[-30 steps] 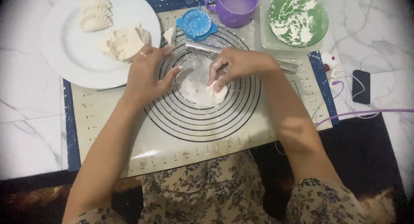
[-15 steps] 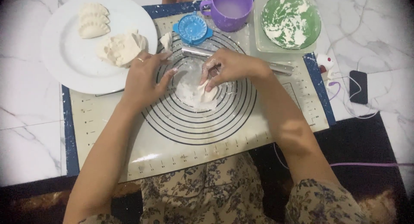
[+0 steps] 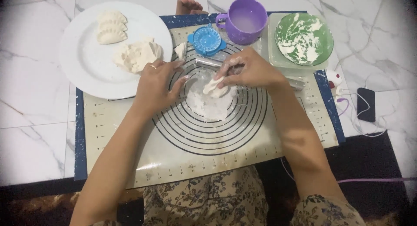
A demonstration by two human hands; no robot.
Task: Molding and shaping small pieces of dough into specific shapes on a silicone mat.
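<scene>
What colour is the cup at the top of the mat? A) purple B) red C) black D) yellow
A: the cup standing at the far edge of the mat, between the blue round press and the green plate, is purple.

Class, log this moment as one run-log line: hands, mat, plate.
right hand: lifting dough piece | left hand: on mat beside it | plate: dumplings, dough lump
</scene>
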